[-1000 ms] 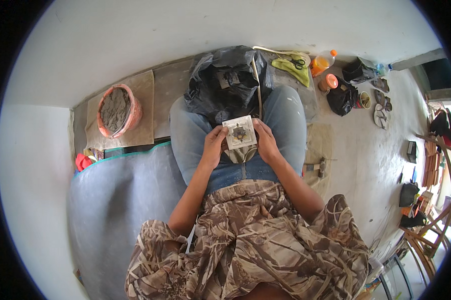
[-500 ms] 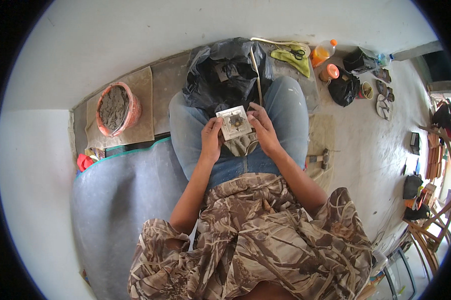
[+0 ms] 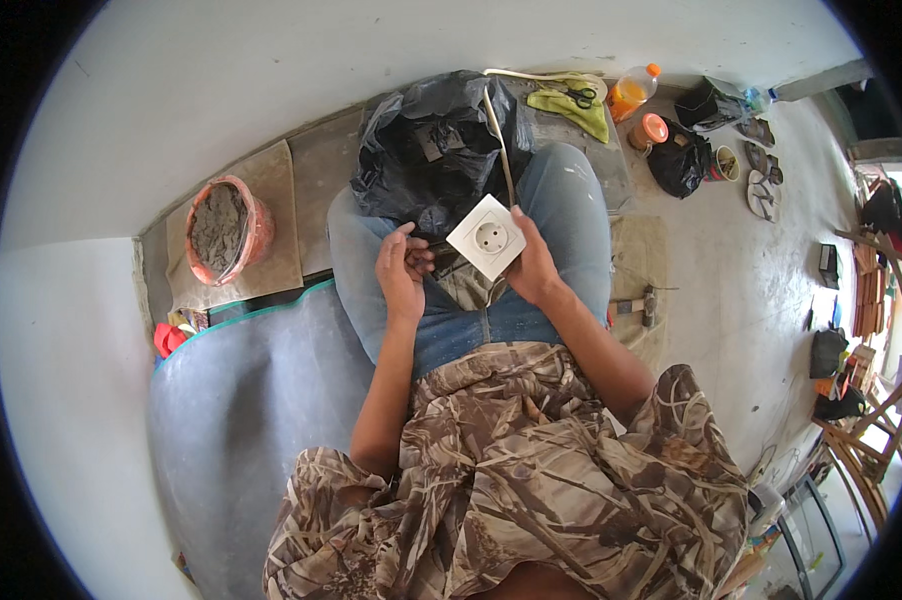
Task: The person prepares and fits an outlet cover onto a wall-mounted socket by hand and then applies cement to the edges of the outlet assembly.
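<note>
A square white wall socket [image 3: 474, 240] shows its front, with the round two-hole recess facing up. My right hand [image 3: 534, 262] grips it by its right edge, thumb along the upper side; the fingers beneath are partly hidden. My left hand [image 3: 402, 275] is apart from the socket, just to its left, with loosely curled fingers spread and nothing in them. Beyond both hands, a black plastic bag [image 3: 396, 150] lies gaping between my knees. From the wall, a pale cable [image 3: 498, 135] runs down over the bag toward the socket.
A red bucket of wet mortar [image 3: 261, 235] stands on a sack at left. Scissors [image 3: 581, 97] lie on a yellow-green cloth [image 3: 591, 120] by the wall, near an orange drink bottle [image 3: 628, 97]. A hammer [image 3: 649, 307] lies at right, and sandals [image 3: 761, 197] farther off.
The socket has been turned over from its back to its front. My left hand has let go of it and moved left; my right hand keeps hold.
</note>
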### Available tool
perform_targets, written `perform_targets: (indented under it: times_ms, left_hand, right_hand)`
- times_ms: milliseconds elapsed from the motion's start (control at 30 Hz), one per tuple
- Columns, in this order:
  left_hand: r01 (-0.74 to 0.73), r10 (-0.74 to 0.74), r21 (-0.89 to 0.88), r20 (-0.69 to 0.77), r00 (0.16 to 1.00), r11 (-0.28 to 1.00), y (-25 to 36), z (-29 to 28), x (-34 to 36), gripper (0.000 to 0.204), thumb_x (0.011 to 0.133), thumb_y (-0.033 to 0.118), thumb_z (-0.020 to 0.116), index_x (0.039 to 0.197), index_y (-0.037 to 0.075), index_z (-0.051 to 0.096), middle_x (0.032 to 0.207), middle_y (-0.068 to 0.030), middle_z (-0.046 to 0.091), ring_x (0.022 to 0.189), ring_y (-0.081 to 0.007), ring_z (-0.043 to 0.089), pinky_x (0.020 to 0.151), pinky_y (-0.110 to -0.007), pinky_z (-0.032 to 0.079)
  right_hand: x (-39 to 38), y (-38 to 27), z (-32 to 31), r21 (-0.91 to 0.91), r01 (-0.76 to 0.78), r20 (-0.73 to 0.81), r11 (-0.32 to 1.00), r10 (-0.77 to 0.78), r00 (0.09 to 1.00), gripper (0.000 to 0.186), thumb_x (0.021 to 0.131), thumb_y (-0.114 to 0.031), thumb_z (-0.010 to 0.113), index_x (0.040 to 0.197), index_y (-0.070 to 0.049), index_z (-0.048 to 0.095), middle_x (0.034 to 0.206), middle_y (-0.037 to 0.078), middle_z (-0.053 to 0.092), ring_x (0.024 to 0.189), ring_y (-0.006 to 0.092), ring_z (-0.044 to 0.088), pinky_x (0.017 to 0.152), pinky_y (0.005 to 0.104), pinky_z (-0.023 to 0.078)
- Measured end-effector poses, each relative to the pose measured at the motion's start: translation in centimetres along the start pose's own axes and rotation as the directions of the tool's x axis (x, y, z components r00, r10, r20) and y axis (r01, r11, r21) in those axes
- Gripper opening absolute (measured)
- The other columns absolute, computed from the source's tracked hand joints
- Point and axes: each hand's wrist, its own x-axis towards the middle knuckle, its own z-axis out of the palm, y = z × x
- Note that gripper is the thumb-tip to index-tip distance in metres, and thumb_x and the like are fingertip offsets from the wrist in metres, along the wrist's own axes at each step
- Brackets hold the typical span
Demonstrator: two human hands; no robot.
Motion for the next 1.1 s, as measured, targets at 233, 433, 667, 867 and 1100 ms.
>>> perform_targets:
  times_ms: [233,433,667,867,1100]
  left_hand:
    - [-0.094,0.008,0.315,0.264,0.964,0.944,-1.3,1.3,-0.5,0.041,0.104,0.041,0.056,0.115,0.002,0.064,0.093,-0.0033,0.069,0.083,-0.0099,0.063,0.069,-0.025,0.051]
    - [-0.105,-0.018,0.357,0.326,0.945,0.928,-0.8,1.7,-0.5,0.039,0.104,0.041,0.057,0.105,0.003,0.065,0.09,-0.0018,0.068,0.083,-0.008,0.062,0.07,-0.024,0.05]
    - [-0.114,-0.016,0.396,0.311,0.95,0.911,-1.7,1.0,-0.2,0.027,0.101,0.028,0.064,0.105,0.001,0.067,0.094,-0.0005,0.067,0.083,-0.0066,0.058,0.072,-0.024,0.047]
    - [0.087,-0.108,0.181,0.107,0.988,0.98,-2.3,0.5,0.1,0.035,0.101,0.023,0.062,0.125,-0.002,0.06,0.116,-0.0124,0.068,0.101,-0.0216,0.067,0.09,-0.035,0.054]
    - [0.209,-0.212,0.295,-0.022,0.977,0.932,-1.5,0.7,1.1,0.061,0.096,0.041,0.065,0.141,0.003,0.048,0.132,-0.0149,0.057,0.118,-0.0299,0.059,0.095,-0.043,0.051]
  right_hand:
    - [0.4,-0.2,-0.7,0.021,0.001,0.045,1.0,-0.002,0.999,0.056,0.104,-0.054,0.043,0.131,-0.008,0.058,0.124,0.008,0.065,0.114,0.0222,0.063,0.101,0.0379,0.048]
    - [0.2,0.0,-0.6,0.016,0.042,0.06,0.999,-0.043,0.997,0.052,0.106,-0.05,0.043,0.131,-0.008,0.057,0.124,0.007,0.064,0.116,0.0212,0.06,0.104,0.0369,0.045]
    - [-0.6,0.6,0.3,-0.169,0.011,0.137,0.985,0.012,0.99,0.049,0.107,-0.049,0.042,0.131,-0.009,0.057,0.119,0.006,0.065,0.11,0.0209,0.063,0.099,0.0369,0.048]
    - [1.8,2.4,-2.8,-0.629,0.293,0.312,0.72,-0.112,0.943,0.053,0.106,-0.04,0.051,0.145,-0.004,0.047,0.139,0.01,0.055,0.126,0.0187,0.052,0.108,0.0337,0.041]
    - [1.3,2.5,-1.4,-0.691,0.393,0.324,0.607,-0.226,0.919,0.048,0.108,-0.038,0.047,0.138,-0.001,0.052,0.137,0.013,0.052,0.131,0.0237,0.047,0.112,0.0351,0.035]
